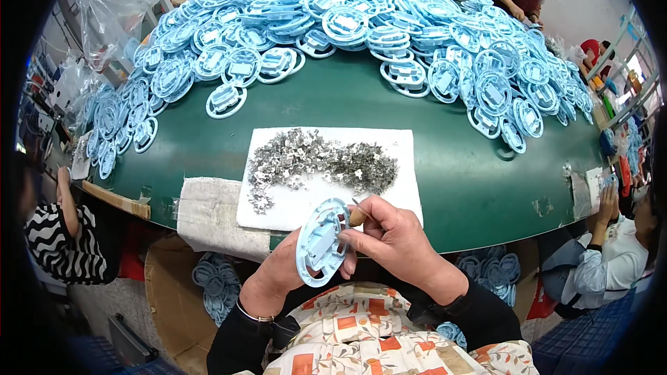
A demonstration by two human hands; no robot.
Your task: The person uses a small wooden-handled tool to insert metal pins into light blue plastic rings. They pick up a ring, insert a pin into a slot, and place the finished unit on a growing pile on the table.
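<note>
A round light-blue plastic part (322, 244) with a raised block across its middle is tilted up in front of me. My left hand (276, 271) grips it from behind, its fingers mostly hidden by the part. At the part's right rim, my right hand (397, 237) is closed in a pinch; whatever sits between its fingertips is too small or covered to make out. A tan covering (358, 217) shows on a fingertip there. Just beyond my hands, small silvery metal clips (306, 160) lie heaped on a white foam board (299, 214).
A big pile of the same blue parts (345, 24) arcs over the far side of the green table (313, 107). A worn pale cloth pad (212, 212) lies left of the board. Cardboard boxes (170, 292) hold more parts below. Several people work around the table.
</note>
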